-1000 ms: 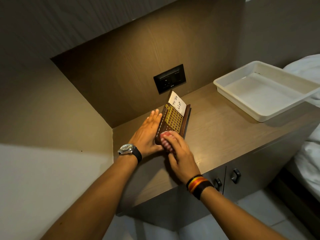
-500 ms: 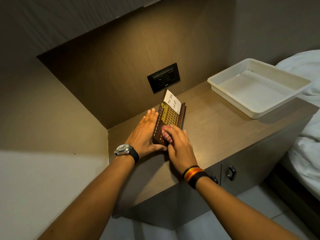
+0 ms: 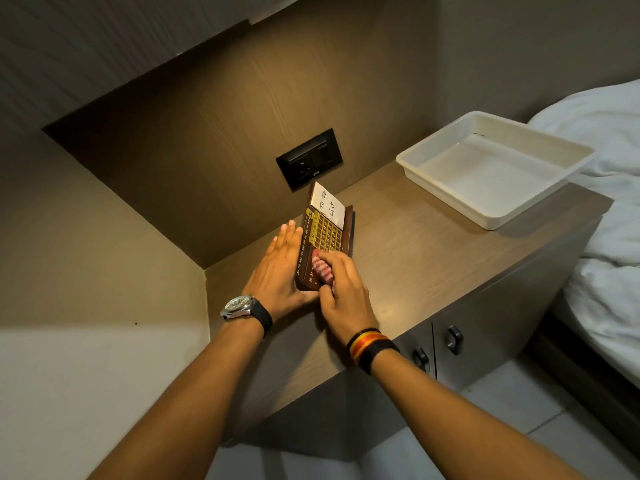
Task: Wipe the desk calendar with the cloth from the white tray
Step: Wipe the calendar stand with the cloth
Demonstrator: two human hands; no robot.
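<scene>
A dark brown desk calendar [image 3: 323,233] with a gold date grid and a white "To Do List" note lies tilted on the wooden cabinet top [image 3: 408,258]. My left hand [image 3: 280,271] lies flat with fingers together against the calendar's left edge, bracing it. My right hand [image 3: 341,292] presses a bunched red-and-white cloth [image 3: 320,268] onto the calendar's lower end. The white tray [image 3: 554,168] stands empty at the right end of the cabinet top.
A black wall socket plate [image 3: 310,159] sits on the wooden back panel just behind the calendar. A bed with white bedding [image 3: 609,209] borders the cabinet on the right. Two cabinet doors with dark handles [image 3: 453,339] face me below the top.
My right hand rubbed the cloth up the calendar's lower part and back down. The left hand has stayed against the calendar's left edge. The view has shifted slightly.
</scene>
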